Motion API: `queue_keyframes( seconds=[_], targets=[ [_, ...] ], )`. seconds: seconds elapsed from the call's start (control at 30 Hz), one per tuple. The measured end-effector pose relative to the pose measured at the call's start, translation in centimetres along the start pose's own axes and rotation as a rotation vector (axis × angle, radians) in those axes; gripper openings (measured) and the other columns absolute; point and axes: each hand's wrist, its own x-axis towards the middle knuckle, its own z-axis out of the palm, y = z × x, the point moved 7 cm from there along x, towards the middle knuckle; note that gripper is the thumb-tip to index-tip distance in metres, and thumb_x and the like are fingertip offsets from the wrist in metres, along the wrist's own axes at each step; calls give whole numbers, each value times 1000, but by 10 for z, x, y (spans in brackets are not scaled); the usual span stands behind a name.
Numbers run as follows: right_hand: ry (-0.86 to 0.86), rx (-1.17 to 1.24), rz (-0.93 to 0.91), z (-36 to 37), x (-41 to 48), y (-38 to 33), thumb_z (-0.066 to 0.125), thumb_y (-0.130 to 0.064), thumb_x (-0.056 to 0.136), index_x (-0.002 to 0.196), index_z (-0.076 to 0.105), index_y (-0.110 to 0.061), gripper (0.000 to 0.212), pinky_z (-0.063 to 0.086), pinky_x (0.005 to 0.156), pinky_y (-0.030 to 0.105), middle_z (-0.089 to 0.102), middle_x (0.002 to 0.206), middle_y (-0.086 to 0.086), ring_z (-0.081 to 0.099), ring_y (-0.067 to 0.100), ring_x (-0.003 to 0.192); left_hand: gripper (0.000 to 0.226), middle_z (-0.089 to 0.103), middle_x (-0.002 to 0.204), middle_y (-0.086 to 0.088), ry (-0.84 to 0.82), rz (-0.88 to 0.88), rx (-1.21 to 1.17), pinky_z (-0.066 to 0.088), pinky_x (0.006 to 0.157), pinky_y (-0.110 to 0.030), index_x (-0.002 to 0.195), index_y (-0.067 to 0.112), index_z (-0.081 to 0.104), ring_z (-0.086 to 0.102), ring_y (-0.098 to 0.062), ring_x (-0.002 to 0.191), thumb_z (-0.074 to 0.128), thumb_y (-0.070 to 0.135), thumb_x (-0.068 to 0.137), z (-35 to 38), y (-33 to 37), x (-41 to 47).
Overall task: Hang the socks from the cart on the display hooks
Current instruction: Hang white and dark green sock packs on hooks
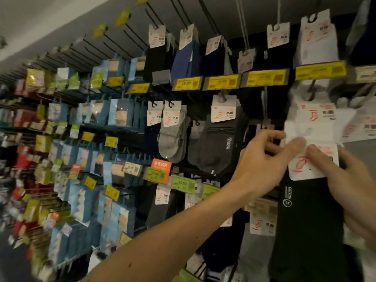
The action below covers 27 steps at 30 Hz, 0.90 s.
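Blue packs hang at far left. Further in, grey socks and dark socks hang under yellow price tags. The left grip pinches the upper left edge of a white card, thumb on its face. Black socks hang from that card, just below hanging white socks. The right grip pinches the card's right side, thumb in front.
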Motion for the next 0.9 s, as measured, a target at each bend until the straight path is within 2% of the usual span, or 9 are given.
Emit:
queue_keyframes(
  seconds=[0.13,0.2,0.33,0.4,0.47,0.6,0.77,0.83,0.9],
  targets=[
    [-54,-39,-12,78,-14,18,55,-39,96,94,63,-40,9,51,65,25,74,77,-20,71,-2,71,55,71,101,-3,-33,-47,-42,58,90,-43,128,35,40,71,-18,93,76,37,86,-65,-28,-21],
    [-60,-47,17,121,-19,35,51,-38,98,93,61,-36,12,52,58,16,74,75,-19,69,-6,68,52,72,99,-5,-41,-64,-49,59,86,-40,127,33,41,71,-17,90,75,27,88,-108,-44,-27],
    [-81,-117,47,199,-20,64,55,-38,97,110,61,-30,16,51,65,17,72,99,-9,69,-1,81,46,71,95,-5,-38,-95,-47,61,80,-36,121,34,45,72,-16,86,73,19,89,-189,-78,-29],
    [-92,-167,24,228,-16,70,62,-30,94,114,57,-26,21,51,58,11,71,98,-7,69,-5,77,48,72,94,-3,-22,-122,-39,60,76,-34,123,33,45,72,-13,82,74,19,88,-220,-94,-26],
    [-104,-196,15,252,-14,73,66,-23,92,121,51,-25,33,53,60,12,72,96,-6,71,-2,78,50,72,97,-3,-37,-167,-54,60,74,-30,125,34,43,72,-11,83,74,18,88,-244,-109,-24],
    [-77,-220,13,280,-6,81,70,-22,90,132,38,-28,52,59,78,31,76,96,-4,74,11,89,56,73,101,-8,-64,-206,-98,61,80,-40,130,35,39,74,-18,86,70,13,89,-276,-129,-13],
    [-52,-339,-72,295,13,66,73,-16,88,120,57,-23,37,57,69,17,69,100,-3,71,4,85,63,71,101,-8,-112,-136,-59,62,75,-42,142,37,32,74,-21,83,63,13,93,-284,-127,20],
    [-34,-367,-118,296,27,55,74,-14,88,122,56,-22,39,55,68,14,68,104,-3,70,-1,84,59,68,103,-9,-129,-88,-49,62,72,-43,143,35,33,72,-25,84,58,12,96,-283,-119,38],
    [2,-382,-169,293,44,43,72,-13,89,121,55,-24,39,55,70,15,67,107,-1,69,4,89,55,67,105,-9,-135,-28,-44,62,73,-42,144,33,34,72,-23,85,56,12,98,-281,-107,61]
  ],
)
